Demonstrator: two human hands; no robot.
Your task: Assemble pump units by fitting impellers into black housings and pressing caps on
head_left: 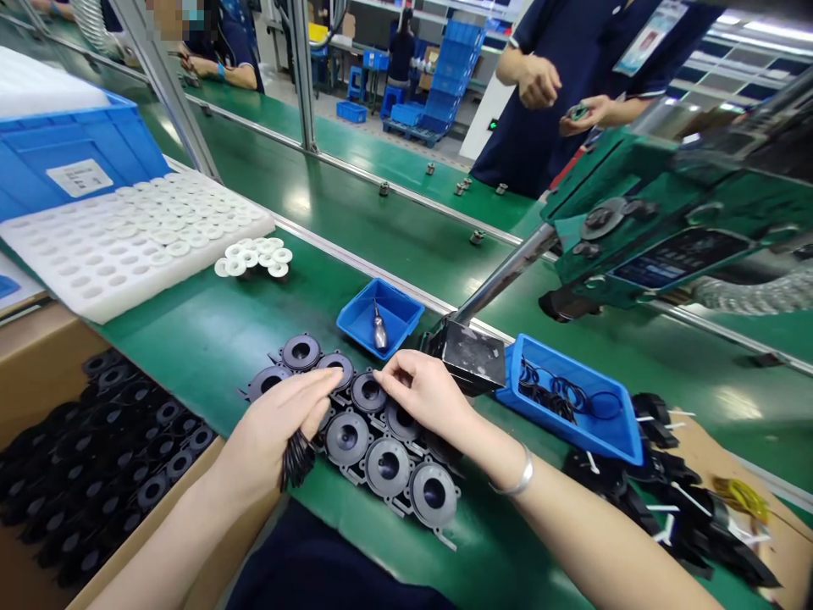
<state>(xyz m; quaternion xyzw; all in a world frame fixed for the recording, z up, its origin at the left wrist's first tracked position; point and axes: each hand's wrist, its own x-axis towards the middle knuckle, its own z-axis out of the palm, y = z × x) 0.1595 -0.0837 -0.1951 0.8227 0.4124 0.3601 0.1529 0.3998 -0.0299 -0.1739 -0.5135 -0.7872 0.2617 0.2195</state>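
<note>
My left hand (283, 424) is closed around a bundle of thin black rubber rings (297, 462), which hangs below the palm. Its fingertips reach over one of the black round plastic housings (346, 439), several of which lie side by side in rows on the green bench. My right hand (425, 390) is pinched, thumb and forefinger together at the edge of a housing in the back row (368, 392). Whatever lies between those fingertips is too small or hidden to make out. Each housing is disc-shaped with a dark central hole.
Behind the hands sit a blue tray (359, 318) with a metal-handled tool and a green press (635, 212) on a post. To the right, a blue bin (626, 436) holds black rings. White washers (254, 254) lie by a foam tray (95, 292). A co-worker (539, 127) stands opposite.
</note>
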